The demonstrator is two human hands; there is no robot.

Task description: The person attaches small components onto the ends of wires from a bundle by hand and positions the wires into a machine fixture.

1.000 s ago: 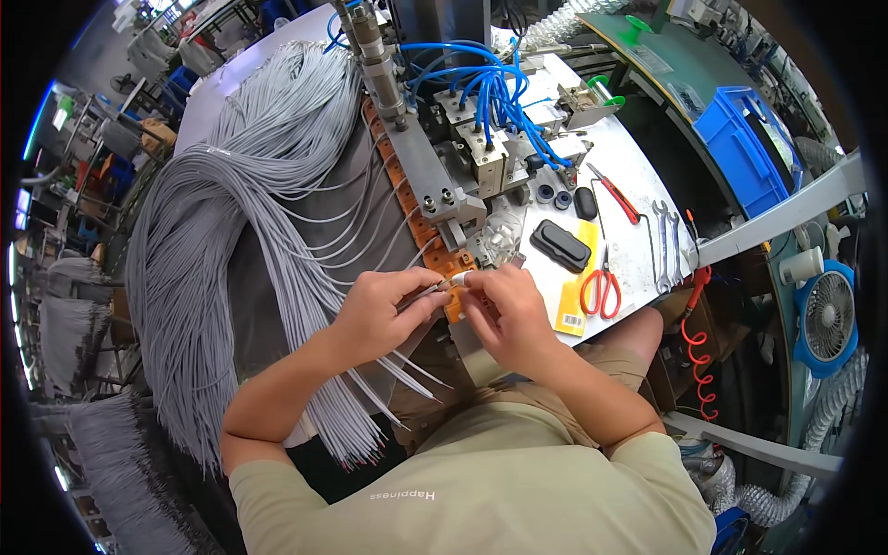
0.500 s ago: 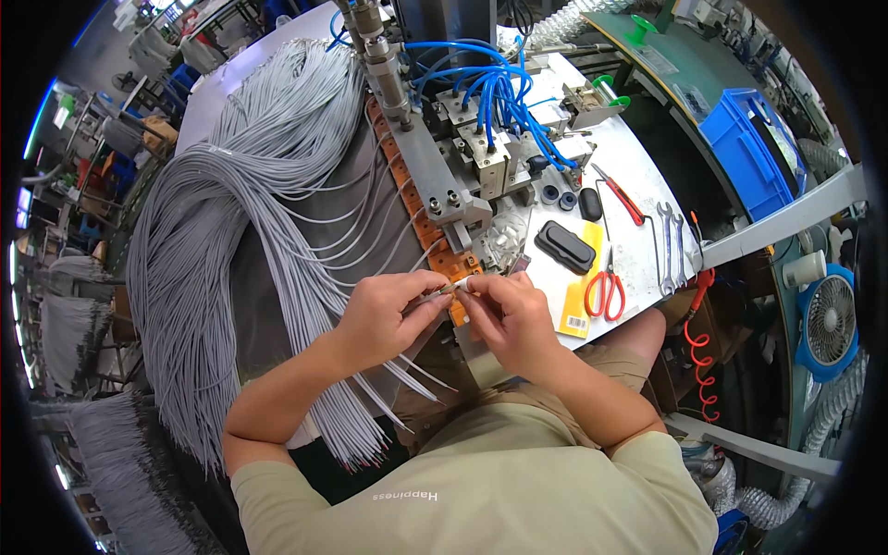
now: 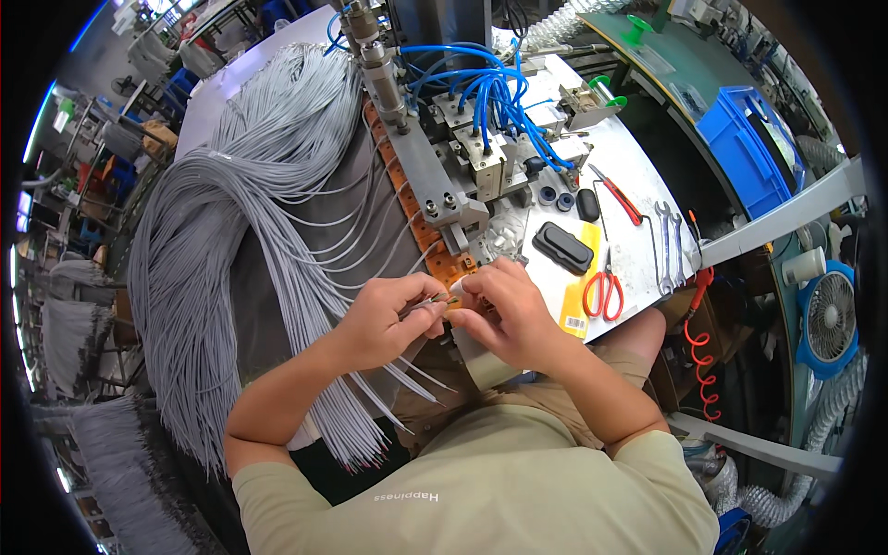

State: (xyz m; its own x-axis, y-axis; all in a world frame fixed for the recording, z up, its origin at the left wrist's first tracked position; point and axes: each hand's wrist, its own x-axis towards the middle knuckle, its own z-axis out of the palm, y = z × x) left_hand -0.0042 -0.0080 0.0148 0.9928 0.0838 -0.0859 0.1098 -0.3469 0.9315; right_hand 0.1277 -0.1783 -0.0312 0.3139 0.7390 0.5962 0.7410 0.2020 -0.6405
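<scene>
My left hand (image 3: 387,319) is closed in a pinch on a grey cable (image 3: 427,302) whose thin coloured wire ends (image 3: 452,300) stick out past the fingertips. Just to the right, my right hand (image 3: 511,313) has its thumb and forefinger apart around those wire ends. A small whitish spot shows at its forefinger tip; I cannot tell what it is. Both hands are above the near end of an orange fixture strip (image 3: 448,268), under the metal head of a bench machine (image 3: 453,208). Several grey cables run from the strip leftward to a large cable bundle (image 3: 199,240).
Right of the machine lie small clear plastic parts (image 3: 504,235), a black case (image 3: 563,248), a yellow packet (image 3: 574,310), red-handled scissors (image 3: 603,294), a red cutter (image 3: 622,200) and wrenches (image 3: 668,248). Farther right are a blue bin (image 3: 745,157) and a blue fan (image 3: 827,319).
My right thumb and forefinger have parted, and the hand has turned slightly. The wire ends show more clearly at my left fingertips. My left hand stays nearly in place.
</scene>
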